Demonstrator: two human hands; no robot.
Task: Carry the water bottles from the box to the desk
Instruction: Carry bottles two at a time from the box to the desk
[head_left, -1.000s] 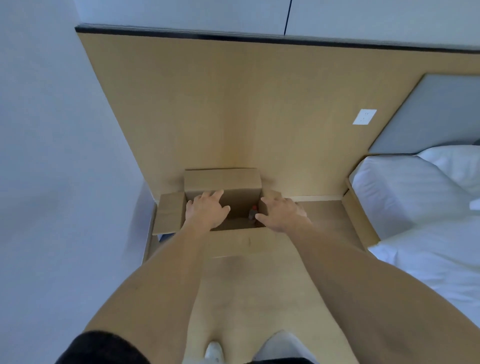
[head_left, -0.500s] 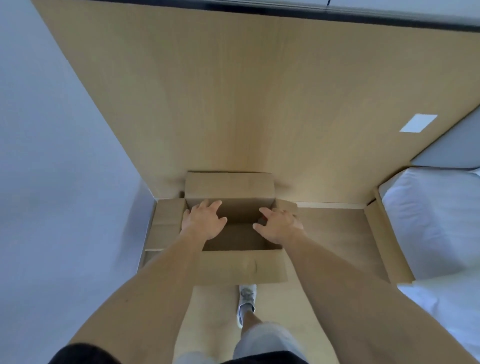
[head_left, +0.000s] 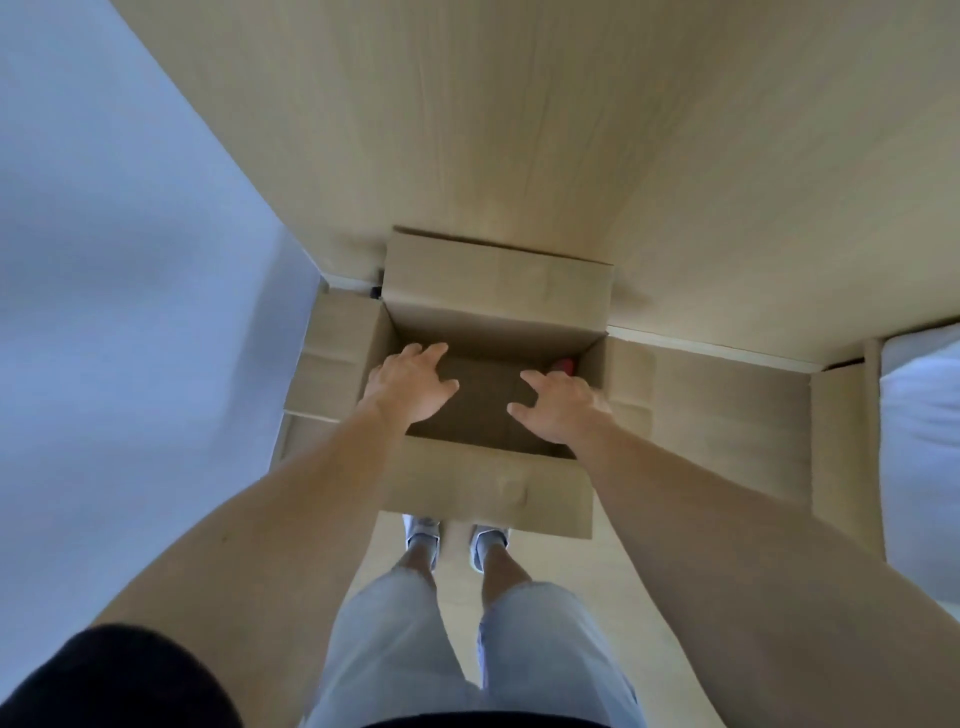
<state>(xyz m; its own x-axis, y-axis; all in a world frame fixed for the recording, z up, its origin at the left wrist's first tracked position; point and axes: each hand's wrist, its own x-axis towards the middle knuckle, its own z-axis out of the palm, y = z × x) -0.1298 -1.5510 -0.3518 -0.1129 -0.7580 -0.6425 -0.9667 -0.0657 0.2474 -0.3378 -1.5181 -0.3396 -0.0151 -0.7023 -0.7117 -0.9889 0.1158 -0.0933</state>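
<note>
Vs. approx. 1 s ago the person has stepped up to the box (head_left: 488, 493) and the view has tilted down: both feet now stand at its near flap, and more of the interior is visible btwn. the hands. Left hand (head_left: 410, 384) is over the box's left side, fingers spread and relaxed, gripping nothing. Right hand (head_left: 563, 408) is over the right side, fingers likewise extended, gripping nothing. Both hands are apart, w/ the dark box floor showing in the gap; whether either touches the cardboard cannot be told. Only 1 trace of the task item is visible: a red cap (head_left: 565, 365) just beyond the right hand's fingertips, in the box's far right corner, presumably the top of a water bottle; the body is hidden by the hand. No. of bottles inside cannot be told. The surface for delivery is not in view. A bed (head_left: 919, 441) lies well to the right of the right hand; a wood wall panel (head_left: 519, 130) rises beyond both hands. Assessment: reach phase, no bottle gripped yet, task near its start. Closing in has brought the bottle w/in reach of the right hand.
</note>
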